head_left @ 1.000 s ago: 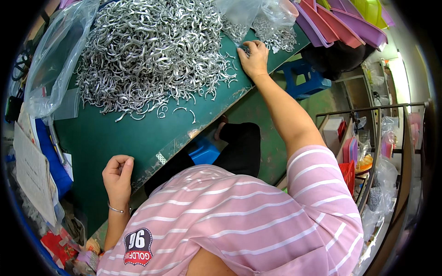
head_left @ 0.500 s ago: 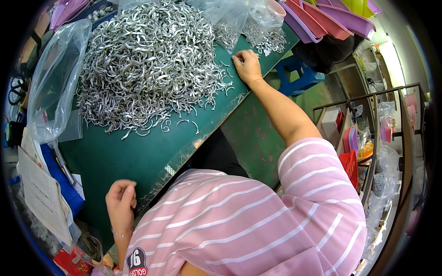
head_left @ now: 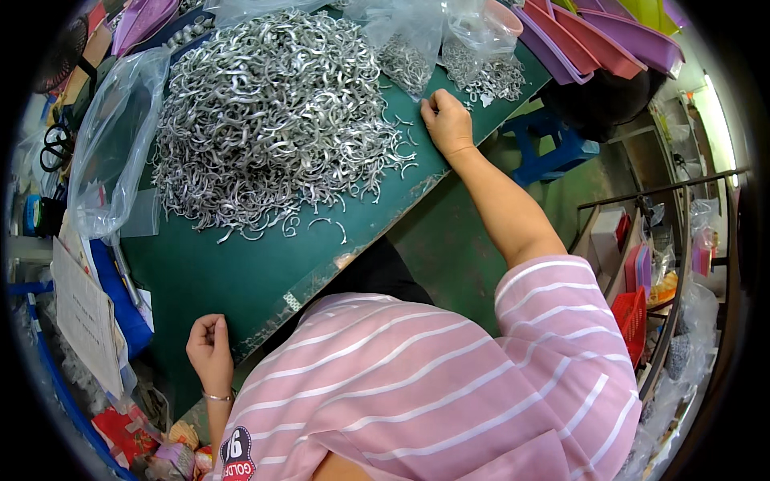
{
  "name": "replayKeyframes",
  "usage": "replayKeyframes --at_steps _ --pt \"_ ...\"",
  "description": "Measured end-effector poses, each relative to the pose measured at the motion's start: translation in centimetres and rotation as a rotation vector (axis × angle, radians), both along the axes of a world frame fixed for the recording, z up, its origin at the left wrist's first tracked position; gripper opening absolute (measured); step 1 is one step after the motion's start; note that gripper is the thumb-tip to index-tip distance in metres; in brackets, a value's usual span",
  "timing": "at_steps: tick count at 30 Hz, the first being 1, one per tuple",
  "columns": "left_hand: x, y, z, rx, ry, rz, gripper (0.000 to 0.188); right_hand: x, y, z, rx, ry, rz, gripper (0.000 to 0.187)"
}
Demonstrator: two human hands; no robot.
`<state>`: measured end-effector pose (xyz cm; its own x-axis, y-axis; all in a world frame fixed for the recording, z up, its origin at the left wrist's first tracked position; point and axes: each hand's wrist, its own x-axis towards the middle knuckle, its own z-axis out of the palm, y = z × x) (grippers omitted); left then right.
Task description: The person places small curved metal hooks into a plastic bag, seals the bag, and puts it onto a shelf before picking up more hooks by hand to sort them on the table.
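Note:
A large heap of small curved silver metal pieces [head_left: 273, 120] covers the far part of the green table [head_left: 216, 272]. My right hand [head_left: 447, 122] is on the table right of the heap, near a clear bag of metal pieces [head_left: 405, 64]. Its fingers are curled closed, and whatever they may hold is hidden. A few loose pieces lie between that hand and the heap. At the table's near edge, my left hand [head_left: 211, 353] has its fingers folded and thumb pressed in, with nothing seen in it. A bracelet circles the left wrist.
An open clear plastic bag [head_left: 120, 144] lies left of the heap. Papers [head_left: 84, 309] and a blue folder-like item [head_left: 120, 301] are at the left edge. Pink and purple trays [head_left: 573, 40] stand far right, above a blue stool [head_left: 549, 148]. A shelf with a red basket [head_left: 630, 321] is at right.
The view has shifted slightly, so the scene sits further right. My right hand has turned, its fingers more curled, and stays beside the heap. My left hand's fingers have straightened upward a little.

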<state>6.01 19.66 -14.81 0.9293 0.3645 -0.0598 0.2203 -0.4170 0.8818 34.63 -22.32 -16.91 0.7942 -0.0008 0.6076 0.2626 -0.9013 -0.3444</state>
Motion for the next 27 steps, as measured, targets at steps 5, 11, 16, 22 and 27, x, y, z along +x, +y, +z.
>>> replayKeyframes --at_steps 5,11,16,22,27 --pt "1.0 -1.1 -0.9 0.292 -0.015 0.033 0.008 0.1 -0.5 -0.6 0.042 -0.040 0.005 0.016" --pt "-1.3 0.6 -1.4 0.131 -0.072 0.133 0.009 0.0 0.8 0.6 -0.030 0.019 0.067 0.018" --pt "-5.3 1.4 1.6 0.120 0.127 0.021 0.011 -1.1 -0.2 0.6 -0.109 0.023 0.099 0.019" --pt "-5.7 1.4 2.8 0.279 0.103 -0.011 0.013 -0.2 0.7 -0.4 -0.185 -0.137 0.242 0.016" --pt "-0.1 -1.5 4.4 0.346 -0.011 -0.219 0.005 -0.4 -0.7 0.0 0.119 -0.008 0.108 0.017"
